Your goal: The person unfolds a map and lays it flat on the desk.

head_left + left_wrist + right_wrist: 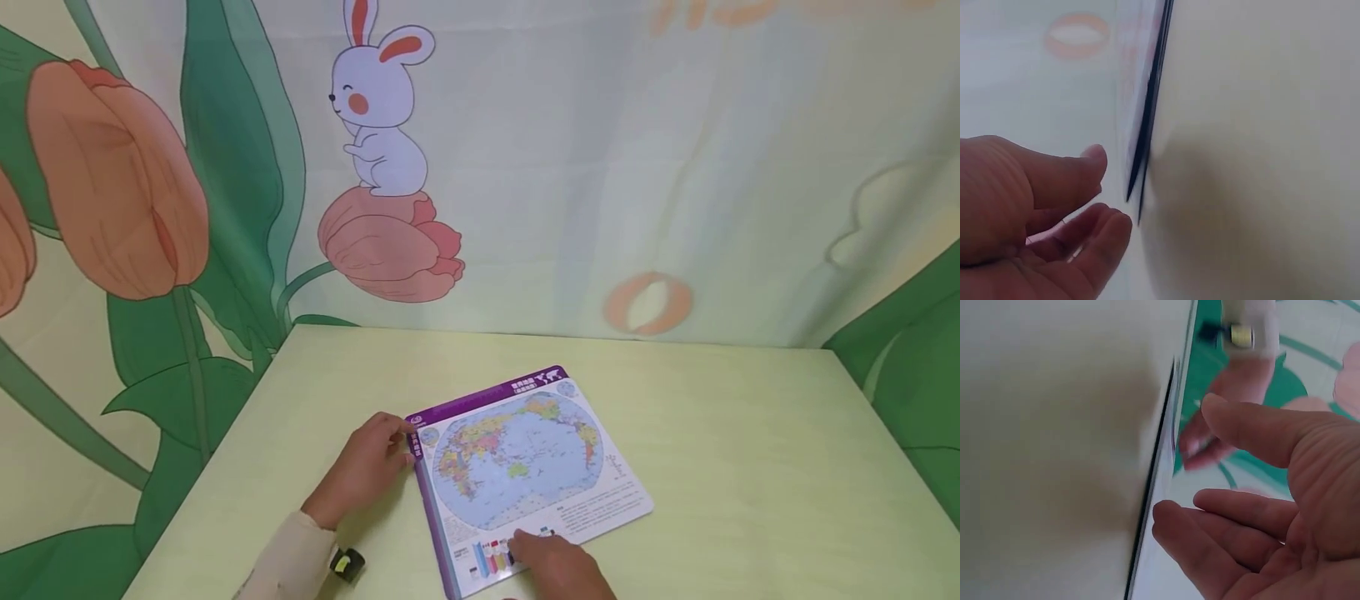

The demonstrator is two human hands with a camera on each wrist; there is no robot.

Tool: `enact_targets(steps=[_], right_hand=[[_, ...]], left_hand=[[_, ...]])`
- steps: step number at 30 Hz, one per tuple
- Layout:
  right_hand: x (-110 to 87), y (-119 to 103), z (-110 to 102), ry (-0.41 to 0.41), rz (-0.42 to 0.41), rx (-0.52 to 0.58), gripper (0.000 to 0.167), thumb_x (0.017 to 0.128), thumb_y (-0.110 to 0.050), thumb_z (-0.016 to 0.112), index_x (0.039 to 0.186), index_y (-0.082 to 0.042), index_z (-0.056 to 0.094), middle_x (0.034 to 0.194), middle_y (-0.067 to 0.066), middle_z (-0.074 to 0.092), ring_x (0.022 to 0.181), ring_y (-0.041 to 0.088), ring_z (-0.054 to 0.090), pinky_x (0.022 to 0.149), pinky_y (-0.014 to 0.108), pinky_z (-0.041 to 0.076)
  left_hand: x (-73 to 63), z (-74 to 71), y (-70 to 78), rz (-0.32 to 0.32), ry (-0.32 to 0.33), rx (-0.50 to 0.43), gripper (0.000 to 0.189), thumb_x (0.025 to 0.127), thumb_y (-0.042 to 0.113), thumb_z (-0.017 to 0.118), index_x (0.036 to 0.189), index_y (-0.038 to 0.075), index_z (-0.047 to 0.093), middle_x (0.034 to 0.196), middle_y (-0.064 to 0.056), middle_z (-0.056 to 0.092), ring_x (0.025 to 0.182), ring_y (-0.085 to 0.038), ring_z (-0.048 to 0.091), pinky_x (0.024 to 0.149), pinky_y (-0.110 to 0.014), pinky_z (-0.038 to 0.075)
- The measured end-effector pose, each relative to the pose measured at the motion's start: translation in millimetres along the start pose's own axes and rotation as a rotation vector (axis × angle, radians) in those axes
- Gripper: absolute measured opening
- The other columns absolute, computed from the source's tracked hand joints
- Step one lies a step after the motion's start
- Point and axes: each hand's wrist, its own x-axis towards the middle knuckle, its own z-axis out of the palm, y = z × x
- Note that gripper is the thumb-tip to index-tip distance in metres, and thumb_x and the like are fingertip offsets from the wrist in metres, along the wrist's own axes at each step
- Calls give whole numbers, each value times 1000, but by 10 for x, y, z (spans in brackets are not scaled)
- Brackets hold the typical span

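Purple-and-white world map board [525,475] with rounded corners, lying flat and angled on the pale yellow-green tabletop [750,458]! Bare left hand [367,467] right at its upper-left corner, thumb and fingers loosely bent, a gap between them. And the bare right hand [562,568], over the near edge, thumb and fingers apart, fingertip above the coloured printing; whether either touches, I cannot tell.

Tulip-print cloth [517,167] behind pale table [750,467]
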Motion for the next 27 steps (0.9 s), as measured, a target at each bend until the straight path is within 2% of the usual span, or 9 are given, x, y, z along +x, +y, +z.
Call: enact_targets(steps=[3,6,8,10,13,18,21,24,27], right_hand=[[151,58,257,-35,-56,-58,79,83,-78,71,131,-15,72,142,7,69,127,33,68,103,49,59],[207,-33,338,-58,-121,-84,75,91,-73,65,136,-14,70,146,7,67,132,28,66,106,43,58],[212,-131,345,-36,-182,-87,71,94,-66,66,136,-10,70,145,10,68,133,26,66,106,40,58],[234,-198,381,7,-240,-111,65,96,-63,63,132,-9,72,141,10,70,129,24,69,99,38,62],[299,-220,510,62,-289,-171,69,97,-73,55,126,-13,76,136,5,73,121,20,72,89,35,65],[428,-177,692,103,-312,-255,81,92,-89,41,119,-22,78,129,-2,75,105,17,76,76,30,64],[457,-191,692,116,-311,-272,81,89,-91,43,114,-23,80,120,-5,77,87,15,75,66,28,61],[423,-271,599,122,-315,-288,70,90,-85,52,106,-22,80,104,-8,76,69,12,66,55,26,53],[334,-423,427,126,-308,-297,54,92,-71,64,100,-20,80,93,-9,72,63,9,60,51,25,49]], left_hand=[[172,-40,-94,7,-17,2,34,99,3,72,132,3,66,132,-10,64,124,-28,65,110,-46,56],[328,-77,-171,7,-41,10,34,100,3,70,134,3,66,133,-11,66,127,-30,65,112,-48,55],[414,-100,-202,8,-61,31,34,101,3,70,135,5,67,134,-10,67,128,-30,65,112,-49,54],[490,-113,-220,19,-82,44,34,100,2,69,134,7,68,133,-9,69,129,-30,65,112,-49,54],[569,-118,-219,45,-115,67,34,100,1,69,132,10,71,132,-6,70,128,-28,66,112,-48,55],[613,-110,-211,44,-139,88,33,100,0,70,128,15,75,129,-2,73,127,-26,66,112,-47,55],[622,-108,-215,32,-131,90,33,99,0,71,126,16,77,127,-1,73,125,-25,67,111,-47,56],[638,-103,-232,40,-127,88,33,97,-1,73,125,16,77,125,0,74,123,-24,68,110,-47,56],[653,-96,-253,52,-130,89,33,97,-1,73,125,16,78,124,0,74,121,-23,68,110,-46,57]])
